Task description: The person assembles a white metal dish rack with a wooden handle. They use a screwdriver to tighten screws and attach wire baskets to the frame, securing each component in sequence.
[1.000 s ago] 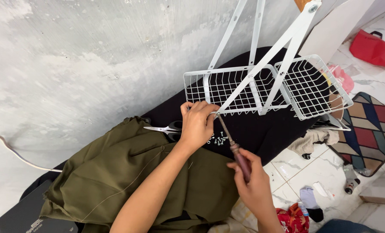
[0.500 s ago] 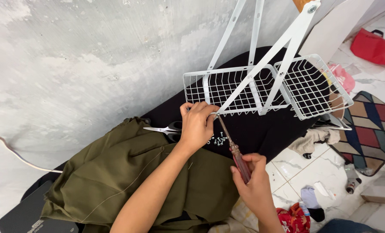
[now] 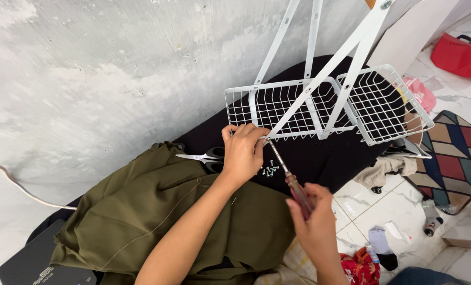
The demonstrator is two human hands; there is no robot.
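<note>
Nearest the camera, the right hand (image 3: 314, 224) is closed around the dark red handle of a screwdriver (image 3: 291, 179), fingers wrapped tight. The metal shaft slants up and to the left, and its tip meets the lower corner of a white wire basket (image 3: 298, 108), where a white metal bar (image 3: 346, 55) comes down to the rim.

The left hand (image 3: 243, 153) reaches in over an olive green cloth (image 3: 140, 211) that lies bunched across the near part of the surface. Its fingers are curled over that same basket corner, gripping the wire rim and frame right beside the screwdriver tip.

Just under the left hand, a few small screws (image 3: 269, 170) lie loose on a black cloth (image 3: 330, 158). A pair of scissors (image 3: 203, 156) with black handles lies on the black cloth to the left of the hand, near the green cloth's edge.

Farther off, the basket stands tilted on the black cloth, its white bars rising out of view. A grey plastered wall (image 3: 87, 79) is behind it. On the tiled floor to the right lie a patterned mat (image 3: 457, 153) and a red bag (image 3: 459, 55).
</note>
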